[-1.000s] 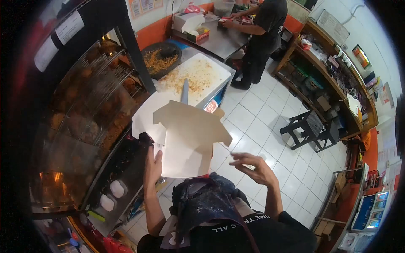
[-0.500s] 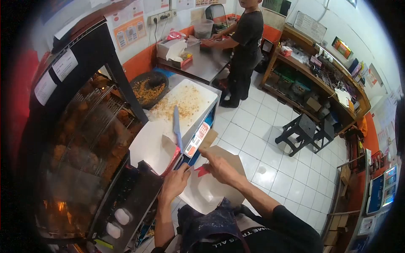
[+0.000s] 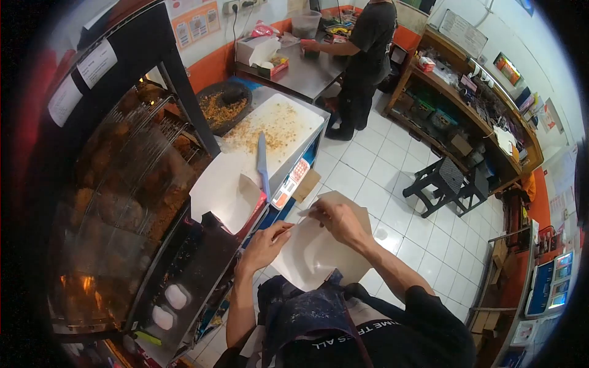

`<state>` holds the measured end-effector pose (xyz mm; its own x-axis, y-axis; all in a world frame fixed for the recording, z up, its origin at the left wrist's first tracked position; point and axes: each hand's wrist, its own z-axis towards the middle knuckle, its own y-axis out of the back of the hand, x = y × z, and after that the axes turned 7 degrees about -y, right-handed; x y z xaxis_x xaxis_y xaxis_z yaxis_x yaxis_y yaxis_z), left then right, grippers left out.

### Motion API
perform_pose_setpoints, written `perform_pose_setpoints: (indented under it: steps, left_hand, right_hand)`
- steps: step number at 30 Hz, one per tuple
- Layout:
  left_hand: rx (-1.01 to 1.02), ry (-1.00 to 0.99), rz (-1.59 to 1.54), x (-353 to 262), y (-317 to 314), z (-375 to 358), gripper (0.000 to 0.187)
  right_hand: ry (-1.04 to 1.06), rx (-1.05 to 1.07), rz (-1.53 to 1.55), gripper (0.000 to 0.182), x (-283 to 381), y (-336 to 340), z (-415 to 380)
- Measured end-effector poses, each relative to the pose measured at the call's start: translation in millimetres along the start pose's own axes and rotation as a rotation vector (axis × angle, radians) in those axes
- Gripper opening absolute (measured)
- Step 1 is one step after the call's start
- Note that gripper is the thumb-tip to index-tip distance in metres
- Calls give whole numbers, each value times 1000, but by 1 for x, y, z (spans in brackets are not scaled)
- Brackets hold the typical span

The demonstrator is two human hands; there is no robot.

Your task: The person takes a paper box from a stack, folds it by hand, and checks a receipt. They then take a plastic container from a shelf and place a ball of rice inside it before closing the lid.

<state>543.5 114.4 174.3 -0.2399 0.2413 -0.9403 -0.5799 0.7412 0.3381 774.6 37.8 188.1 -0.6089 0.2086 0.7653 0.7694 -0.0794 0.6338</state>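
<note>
A partly folded cardboard food box [image 3: 307,250], white inside, is held in front of my apron, above the floor. My right hand [image 3: 341,223] pinches a flap at its far edge. The fingers of my left hand [image 3: 265,246] close on the near-left edge of the same box. Just beyond my left hand, another folded food box [image 3: 224,193] with a red outer side stands open on the counter's edge. A knife [image 3: 262,165] with a blue-grey handle lies on the crumb-strewn white cutting board [image 3: 294,119].
At left is a glass display cabinet [image 3: 132,165] of fried food. A stone mortar [image 3: 224,110] holds a crumbly orange mix. Another person [image 3: 368,61] works at the steel table [image 3: 307,76]. Black stools [image 3: 437,181] stand on the tiled floor, near a wooden shelf [image 3: 454,92].
My right hand has lifted off the box's red tab and now pinches a flap, its fingers bent inward. My left hand has shifted slightly right and up. The other person's arm has moved.
</note>
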Motion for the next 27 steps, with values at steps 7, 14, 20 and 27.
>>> perform_pose_setpoints:
  steps: [7, 14, 20, 27]
  left_hand:
    - [3, -66, -63, -8, -9, -11, 35]
    - [68, -141, -22, 11, -8, -9, 29]
    - [-90, -172, -14, 1, -10, -16, 30]
    - [-159, -93, 98, -2, -16, -14, 33]
  right_hand:
    - [-157, -62, 72, 33, 9, -1, -2]
    - [-209, -87, 213, 27, 5, 0, 1]
    - [51, -26, 76, 19, 10, -9, -25]
    - [291, -46, -48, 23, 8, -19, -35]
